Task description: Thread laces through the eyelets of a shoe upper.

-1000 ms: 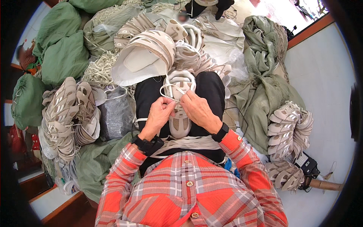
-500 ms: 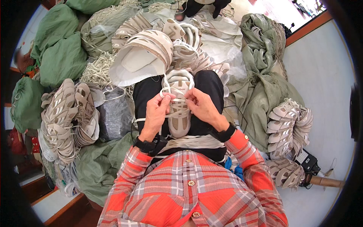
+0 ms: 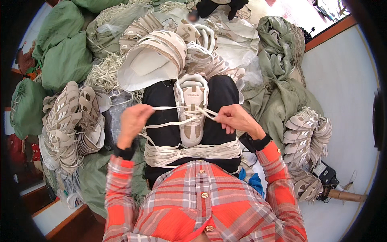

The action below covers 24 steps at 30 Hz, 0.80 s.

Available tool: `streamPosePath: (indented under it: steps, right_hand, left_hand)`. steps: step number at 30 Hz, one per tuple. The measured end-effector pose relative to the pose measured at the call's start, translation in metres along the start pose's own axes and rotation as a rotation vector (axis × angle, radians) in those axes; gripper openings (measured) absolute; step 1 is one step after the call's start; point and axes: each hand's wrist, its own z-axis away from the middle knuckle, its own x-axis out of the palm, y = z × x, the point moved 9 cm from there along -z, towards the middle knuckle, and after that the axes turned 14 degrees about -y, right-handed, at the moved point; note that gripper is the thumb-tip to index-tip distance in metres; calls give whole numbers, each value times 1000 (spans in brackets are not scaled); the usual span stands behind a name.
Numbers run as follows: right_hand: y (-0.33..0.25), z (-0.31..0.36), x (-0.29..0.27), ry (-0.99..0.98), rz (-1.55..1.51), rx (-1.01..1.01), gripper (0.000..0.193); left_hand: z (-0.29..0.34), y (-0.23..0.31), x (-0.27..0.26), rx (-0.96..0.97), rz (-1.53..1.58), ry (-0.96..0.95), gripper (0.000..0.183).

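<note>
A beige-and-tan shoe upper (image 3: 192,86) lies between my thighs, its toe toward me. A cream shoelace (image 3: 167,107) runs through its eyelets. My left hand (image 3: 135,121) is closed on one stretch of the lace, out to the left of the upper. On the other side my right hand (image 3: 237,118) pinches lace that leads from the eyelets. Between the hands the lace is stretched across the tongue. Another length hangs loosely over my left thigh. A bundle of cream laces (image 3: 189,153) lies across my lap.
Stacked shoe uppers (image 3: 155,52) lie just ahead of my knees. More stacks rest at the left (image 3: 64,125) and the right (image 3: 302,137). Green sacks (image 3: 64,60) and a pile of loose laces (image 3: 105,72) surround me. Part of another person (image 3: 219,6) shows at the top.
Both hands were close together over the upper. They have moved apart, left hand to the left and right hand to the right, drawing lace out between them.
</note>
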Motion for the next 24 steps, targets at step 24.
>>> streamPosePath:
  steps: [24]
  right_hand:
    - [-84, -93, 62, -58, 358, -145, 20]
  left_hand:
    - [130, -146, -163, -215, -438, 250, 12]
